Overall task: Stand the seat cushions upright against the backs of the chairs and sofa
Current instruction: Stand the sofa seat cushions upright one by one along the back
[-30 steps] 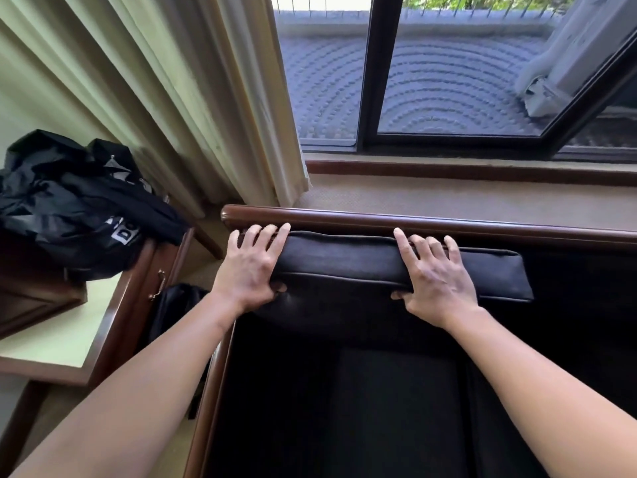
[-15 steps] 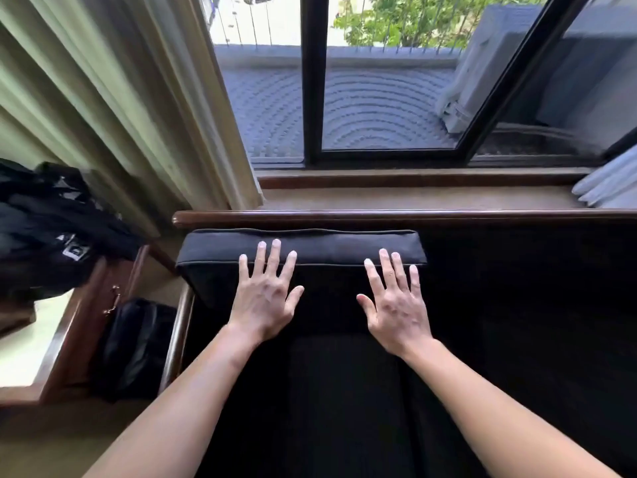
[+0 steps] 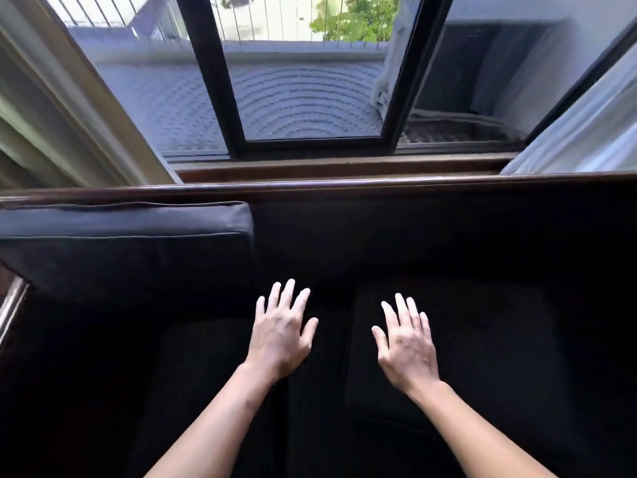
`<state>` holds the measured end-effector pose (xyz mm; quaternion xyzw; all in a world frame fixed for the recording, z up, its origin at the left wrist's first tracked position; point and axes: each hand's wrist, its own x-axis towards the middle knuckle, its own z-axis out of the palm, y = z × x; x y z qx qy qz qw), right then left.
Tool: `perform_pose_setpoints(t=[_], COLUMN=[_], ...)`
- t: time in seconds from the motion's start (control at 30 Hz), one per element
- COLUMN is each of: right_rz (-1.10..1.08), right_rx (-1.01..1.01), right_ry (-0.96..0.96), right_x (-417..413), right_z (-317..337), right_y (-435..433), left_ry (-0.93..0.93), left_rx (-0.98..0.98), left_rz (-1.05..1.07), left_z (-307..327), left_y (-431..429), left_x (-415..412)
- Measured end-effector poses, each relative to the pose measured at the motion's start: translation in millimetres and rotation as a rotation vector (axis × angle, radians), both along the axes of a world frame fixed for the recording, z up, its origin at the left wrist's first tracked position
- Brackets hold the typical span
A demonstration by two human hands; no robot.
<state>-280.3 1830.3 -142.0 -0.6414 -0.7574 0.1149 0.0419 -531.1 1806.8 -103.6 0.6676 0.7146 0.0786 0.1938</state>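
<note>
A black seat cushion stands upright against the sofa's dark wooden back rail at the left. A second black cushion lies flat on the seat at the right. My left hand hovers with spread fingers over the dark seat between the two cushions. My right hand is held flat, fingers apart, over the left part of the flat cushion. Neither hand holds anything. Whether the hands touch the fabric cannot be told.
Behind the sofa a wooden sill runs under a black-framed window. A beige curtain hangs at the left and a white curtain at the right. The sofa's left armrest edge shows at the far left.
Both hands let go of the upright cushion and moved right along the sofa. The view swung right, so the side table and black bag left the frame.
</note>
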Motion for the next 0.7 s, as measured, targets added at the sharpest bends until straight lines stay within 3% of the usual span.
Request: perform_pose_setpoints(t=[0.2, 0.43, 0.7], right_rz=[-0.063, -0.259, -0.651], right_rx=[-0.106, -0.176, -0.113], right_ry=[-0.084, -0.247, -0.01], right_x=[148.6, 271.1, 293.9], right_z=[-50.3, -83.9, -98.2], right_y=[-7.1, 5.7, 16.5], left_ry=[-0.132, -0.221, -0.478], left_rx=[-0.286, -0.474, -0.526], left_rz=[0.165, 0.393, 0.723], left_z=[-53.8, -132.5, -197.3], left_y=[-3.8, 6.0, 17.5], left_x=[131.6, 187.3, 190.8])
